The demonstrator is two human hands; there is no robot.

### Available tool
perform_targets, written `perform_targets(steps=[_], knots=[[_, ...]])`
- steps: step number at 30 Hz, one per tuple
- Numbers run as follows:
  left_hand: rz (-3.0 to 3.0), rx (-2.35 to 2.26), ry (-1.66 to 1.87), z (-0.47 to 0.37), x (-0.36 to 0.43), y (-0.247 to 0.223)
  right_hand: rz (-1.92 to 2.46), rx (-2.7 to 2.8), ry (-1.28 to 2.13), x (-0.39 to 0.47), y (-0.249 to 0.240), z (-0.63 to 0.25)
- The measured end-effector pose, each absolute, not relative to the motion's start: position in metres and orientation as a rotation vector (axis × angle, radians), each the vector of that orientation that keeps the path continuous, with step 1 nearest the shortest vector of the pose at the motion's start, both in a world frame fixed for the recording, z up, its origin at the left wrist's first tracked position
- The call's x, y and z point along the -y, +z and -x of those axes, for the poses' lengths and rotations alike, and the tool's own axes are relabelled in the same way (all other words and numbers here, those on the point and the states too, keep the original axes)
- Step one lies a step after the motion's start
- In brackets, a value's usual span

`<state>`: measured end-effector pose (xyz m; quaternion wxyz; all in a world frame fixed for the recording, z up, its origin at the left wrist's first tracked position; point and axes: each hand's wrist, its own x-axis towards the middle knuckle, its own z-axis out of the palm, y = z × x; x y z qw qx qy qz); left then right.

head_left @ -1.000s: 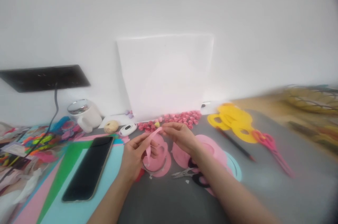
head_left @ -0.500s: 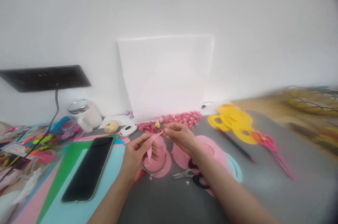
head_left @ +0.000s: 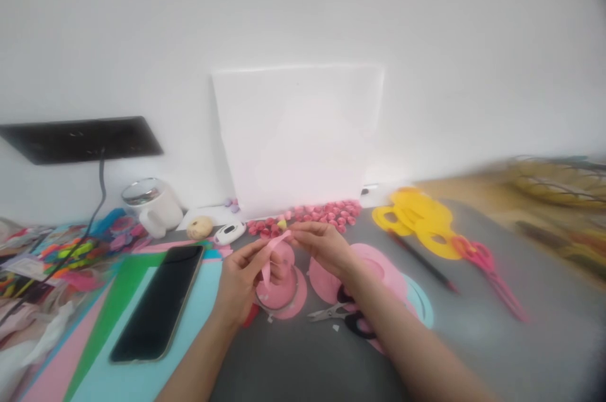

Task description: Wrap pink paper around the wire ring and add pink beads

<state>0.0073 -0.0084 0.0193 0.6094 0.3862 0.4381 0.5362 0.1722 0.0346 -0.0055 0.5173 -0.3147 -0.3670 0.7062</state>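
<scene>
Pink strip, long axis aslant, top end twd R, pinched in L fingers & R fingers

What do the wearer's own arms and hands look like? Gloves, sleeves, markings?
Left grip and right grip: bare human hands, ungloved. Left forearm and right forearm bare to the picture's edge; no sleeves, watch or attached cables visible. Too blurred for small markings.
</scene>
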Motion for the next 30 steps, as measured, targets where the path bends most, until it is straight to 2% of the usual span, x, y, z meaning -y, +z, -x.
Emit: perform_targets(steps=[30], knots=[[-0.949,-0.962,1.225,-0.0066,0.0077,0.013,0.792,0.864,1.692,-0.0358,-0.0083,-0.1722]])
